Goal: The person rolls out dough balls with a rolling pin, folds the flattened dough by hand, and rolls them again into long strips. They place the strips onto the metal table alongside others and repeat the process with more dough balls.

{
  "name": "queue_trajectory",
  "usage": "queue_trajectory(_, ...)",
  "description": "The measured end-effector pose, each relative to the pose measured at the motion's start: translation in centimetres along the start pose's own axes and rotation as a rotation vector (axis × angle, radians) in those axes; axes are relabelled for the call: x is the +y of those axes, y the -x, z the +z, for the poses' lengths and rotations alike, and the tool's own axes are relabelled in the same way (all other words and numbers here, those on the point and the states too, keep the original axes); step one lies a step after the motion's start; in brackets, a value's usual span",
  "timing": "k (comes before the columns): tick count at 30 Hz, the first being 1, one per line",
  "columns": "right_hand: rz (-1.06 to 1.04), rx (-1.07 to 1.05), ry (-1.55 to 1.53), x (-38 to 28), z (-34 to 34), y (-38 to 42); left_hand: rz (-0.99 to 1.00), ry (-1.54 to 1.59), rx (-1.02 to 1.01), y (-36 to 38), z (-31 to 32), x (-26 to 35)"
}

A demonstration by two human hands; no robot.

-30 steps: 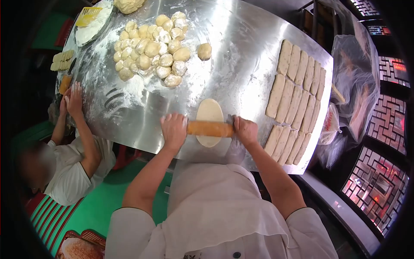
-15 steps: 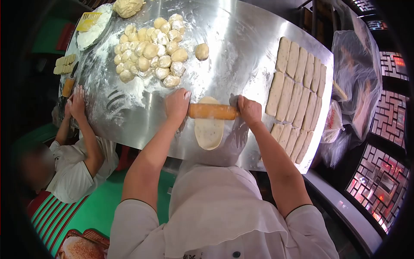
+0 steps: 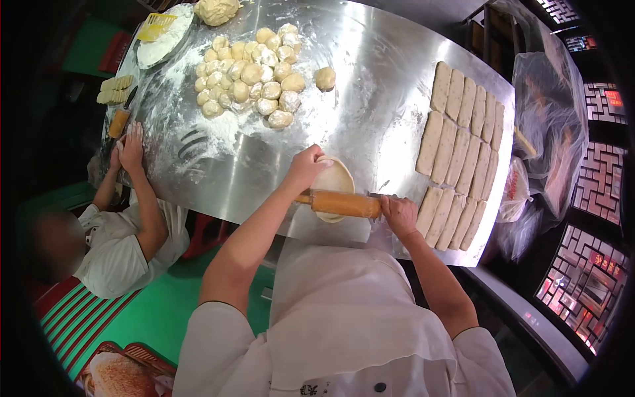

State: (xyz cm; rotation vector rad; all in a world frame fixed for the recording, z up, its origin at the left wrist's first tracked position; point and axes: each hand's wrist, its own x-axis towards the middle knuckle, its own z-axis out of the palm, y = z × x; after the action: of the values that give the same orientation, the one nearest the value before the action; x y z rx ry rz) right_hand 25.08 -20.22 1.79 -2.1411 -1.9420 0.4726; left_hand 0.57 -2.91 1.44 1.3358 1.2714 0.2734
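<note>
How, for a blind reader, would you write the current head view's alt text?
A person's right hand holds a rolling pin across a flat dough oval; the left hand holds its far edge. Dough balls and dough strips share the metal table; a co-worker is at left.

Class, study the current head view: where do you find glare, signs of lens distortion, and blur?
Head view: white glare streaks the steel table; dark rounded corners and slanting lattice windows suggest a wide-angle lens; the co-worker's head is blurred out, while the rolling pin and flattened dough keep readable outlines.
</note>
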Motion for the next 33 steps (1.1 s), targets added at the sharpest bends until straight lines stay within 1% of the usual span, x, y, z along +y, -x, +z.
queue_trajectory(1, 0.027, -0.007, 0.004, 0.4, -0.2, 0.6, -0.001, -0.002, 0.002, 0.2, -1.0, -1.0)
queue_trajectory(3, 0.08, 0.015, 0.008, 0.9, -0.3, 1.4, 0.029, 0.288, 0.146, 0.2, -3.9, -3.1)
queue_trajectory(4, 0.078, 0.017, 0.007, 1.1, -0.2, 1.8, 0.007, 0.318, 0.263, -0.1, -5.6, -5.0)
queue_trajectory(5, 0.136, 0.002, 0.01, 1.4, -0.2, 2.2, -0.017, 0.347, 0.378, -0.3, -7.6, -6.9)
queue_trajectory(6, 0.193, -0.013, 0.012, 1.6, -0.1, 2.5, 0.005, 0.374, 0.504, -0.3, -9.7, -8.4)
queue_trajectory(7, 0.194, -0.013, 0.013, 1.7, 0.0, 2.7, 0.026, 0.401, 0.629, -0.3, -11.9, -9.9)
queue_trajectory(9, 0.268, 0.009, 0.024, 1.9, 0.4, 3.1, 0.034, 0.368, 0.845, -0.9, -16.9, -14.2)
queue_trajectory(11, 0.297, 0.015, 0.02, 2.2, 0.9, 3.5, 0.064, 0.503, 1.005, 0.1, -20.6, -13.9)
queue_trajectory(12, 0.33, 0.024, 0.016, 2.4, 1.0, 3.5, 0.063, 0.503, 1.007, 0.9, -21.3, -12.4)
queue_trajectory(14, 0.356, 0.015, -0.029, 2.5, 0.9, 3.6, 0.132, 0.364, 1.043, 3.0, -22.8, -8.7)
queue_trajectory(15, 0.384, 0.005, -0.075, 2.6, 0.8, 3.6, 0.131, 0.364, 1.043, 3.7, -23.0, -7.6)
queue_trajectory(16, 0.384, 0.004, -0.075, 2.9, 1.2, 3.7, 0.237, 0.093, 1.048, 4.3, -22.9, -6.9)
queue_trajectory(17, 0.417, 0.012, -0.056, 3.2, 1.6, 3.8, 0.339, -0.179, 1.039, 4.9, -22.4, -6.3)
queue_trajectory(18, 0.449, 0.021, -0.038, 3.5, 1.9, 3.9, 0.338, -0.18, 1.04, 5.4, -21.3, -6.0)
queue_trajectory(20, 0.436, 0.046, -0.042, 3.5, 1.8, 3.8, 0.52, -0.568, 0.821, 6.6, -18.3, -5.1)
queue_trajectory(22, 0.427, 0.077, -0.045, 3.2, 1.2, 3.5, 0.344, -0.618, 0.64, 7.1, -14.3, -6.6)
queue_trajectory(24, 0.581, 0.012, -0.164, 2.7, 0.0, 2.9, 0.489, -0.676, 0.5, 7.3, -10.0, -8.6)
queue_trajectory(26, 0.589, 0.025, -0.156, 3.5, 0.1, 2.7, 0.613, -0.671, 0.426, 7.6, -5.8, -7.5)
queue_trajectory(28, 0.584, 0.027, -0.15, 3.7, 0.1, 2.7, 0.673, -0.6, 0.292, 7.8, -1.8, -6.1)
queue_trajectory(30, 0.572, 0.055, -0.209, 3.2, -0.7, 2.3, 0.805, -0.6, 0.093, 7.7, 1.4, -5.6)
queue_trajectory(31, 0.576, 0.055, -0.204, 2.9, -1.1, 2.0, 0.807, -0.595, 0.089, 7.8, 2.6, -5.2)
queue_trajectory(33, 0.574, -0.017, -0.12, 2.5, -1.8, 1.7, 0.768, -0.528, -0.134, 8.2, 4.5, -4.5)
